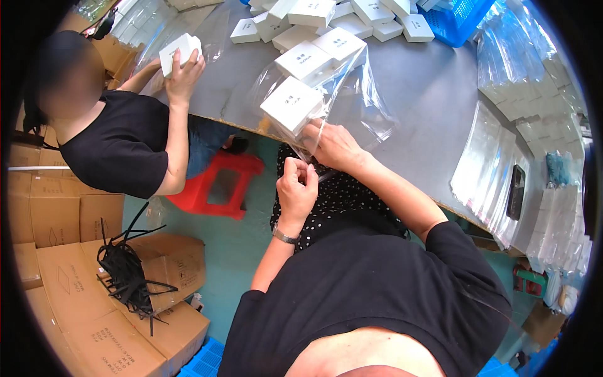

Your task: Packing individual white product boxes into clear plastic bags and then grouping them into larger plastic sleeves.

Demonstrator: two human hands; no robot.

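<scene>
At the table's near edge lies a clear plastic bag (370, 110), its film spread over and around small white boxes. The nearest white box (291, 104) sits at the bag's near end, tilted, with two more behind it. My right hand (336, 146) is closed on the gathered film just beside that box. Lower and to the left, my left hand (297, 188) is pinched at the bag's near end, just off the table edge; film reaches its fingertips. Whether the farther boxes are all inside the bag I cannot tell.
A heap of white boxes (352, 16) and a blue basket (455, 22) stand at the back. Flat clear bags (483, 163) and a dark phone-like object (516, 191) lie right. A co-worker at left holds white boxes (179, 53) beside a red stool (220, 188). Cartons (75, 283) fill the lower left.
</scene>
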